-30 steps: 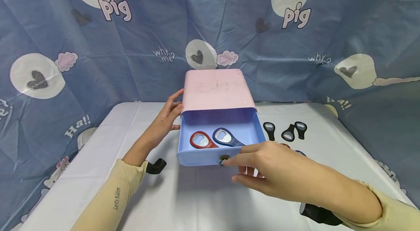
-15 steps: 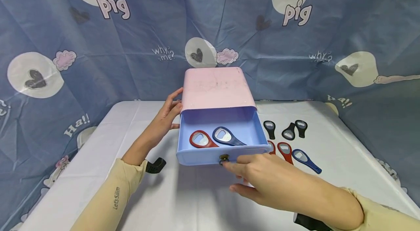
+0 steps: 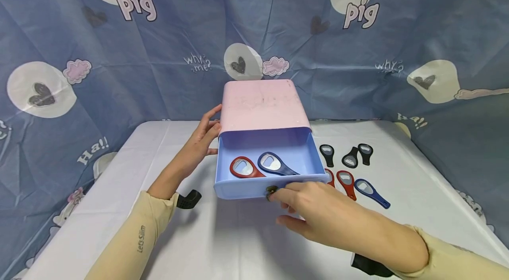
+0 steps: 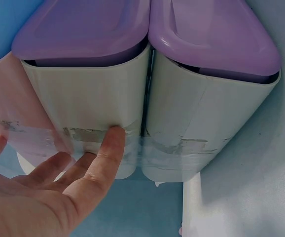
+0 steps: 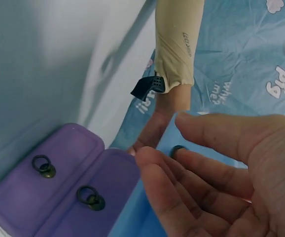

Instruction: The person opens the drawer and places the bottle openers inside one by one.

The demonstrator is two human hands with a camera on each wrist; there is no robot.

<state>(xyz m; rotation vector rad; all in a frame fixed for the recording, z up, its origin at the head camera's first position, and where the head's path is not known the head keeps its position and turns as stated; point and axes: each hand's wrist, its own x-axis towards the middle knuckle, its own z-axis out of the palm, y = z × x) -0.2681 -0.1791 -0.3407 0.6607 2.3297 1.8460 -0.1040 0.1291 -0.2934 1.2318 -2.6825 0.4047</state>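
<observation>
A blue drawer [image 3: 238, 189] is pulled out from under a pink housing [image 3: 262, 105] in the head view. Inside it lie a red bottle opener [image 3: 244, 168] and a dark blue bottle opener [image 3: 275, 164]. My right hand [image 3: 318, 205] is at the drawer front, its index fingertip hooked at the brass ring pull [image 3: 271, 191]; the thumb stands apart below. In the right wrist view, the fingertip meets the ring pull [image 5: 178, 149]. My left hand [image 3: 196, 145] rests on the housing's left side with spread fingers, touching the lower white housing [image 4: 90, 94] in the left wrist view.
Right of the drawer lie several bottle openers, among them a black one [image 3: 327, 155], a red one [image 3: 347, 184] and a blue one [image 3: 371, 192]. Purple drawers [image 5: 44, 173] with ring pulls sit below. A patterned blue cloth [image 3: 159, 72] hangs behind the white table [image 3: 167, 244].
My right hand has shifted slightly left and its index finger has bent at the ring pull, uncovering bottle openers on the right. The left hand and drawer look the same.
</observation>
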